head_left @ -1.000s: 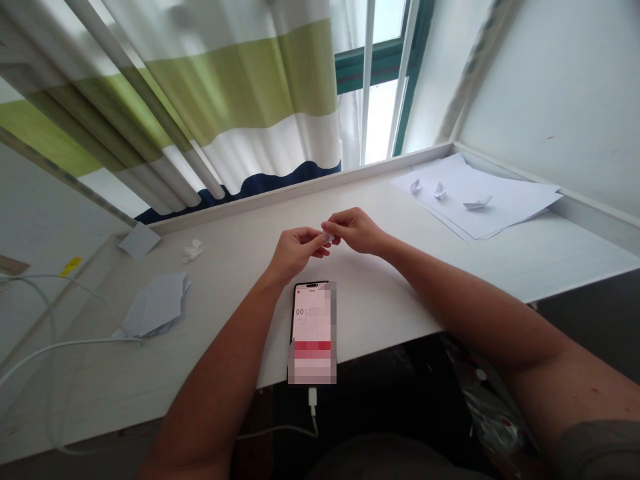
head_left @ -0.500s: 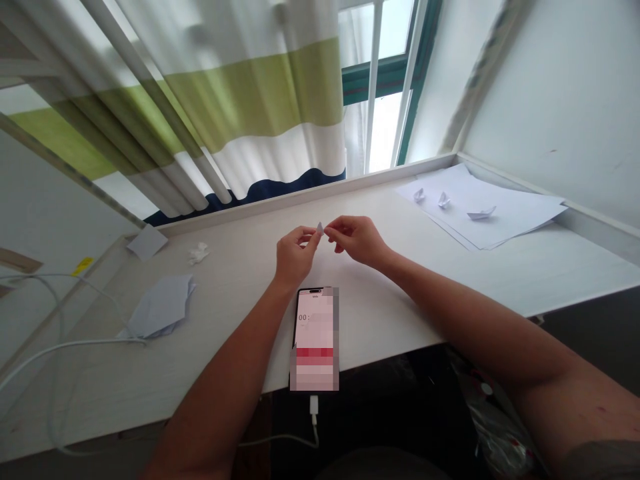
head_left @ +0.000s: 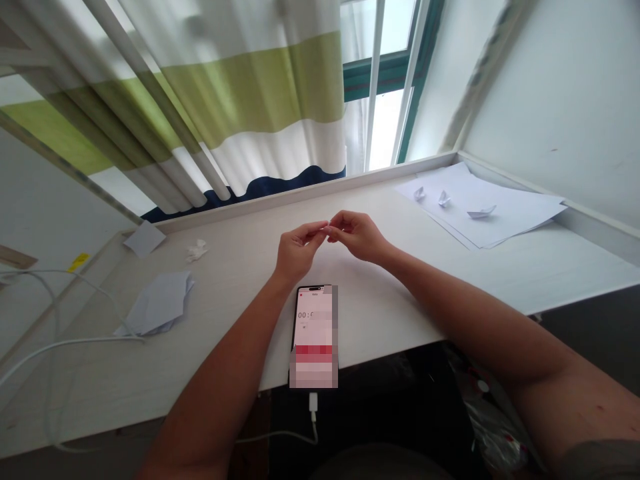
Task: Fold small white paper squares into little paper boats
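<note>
My left hand (head_left: 296,251) and my right hand (head_left: 358,235) meet above the middle of the white desk (head_left: 400,293). Their fingertips pinch together on a tiny piece of white folded paper (head_left: 327,229), which is almost hidden between the fingers. Both hands are held a little above the desk. Just below them a phone (head_left: 315,335) lies face up at the desk's front edge, with a white cable (head_left: 313,407) plugged into its bottom end.
Three small folded paper boats (head_left: 443,198) stand on white sheets (head_left: 493,207) at the far right. A pile of folded paper (head_left: 157,303), a crumpled scrap (head_left: 197,250) and a square sheet (head_left: 143,239) lie at left. A white cable (head_left: 60,347) runs across the left. A striped curtain (head_left: 220,100) hangs behind.
The small paper piece stood up visibly between my fingertips half a second ago; now my fingers have closed over it and it barely shows. The hands have stayed in place.
</note>
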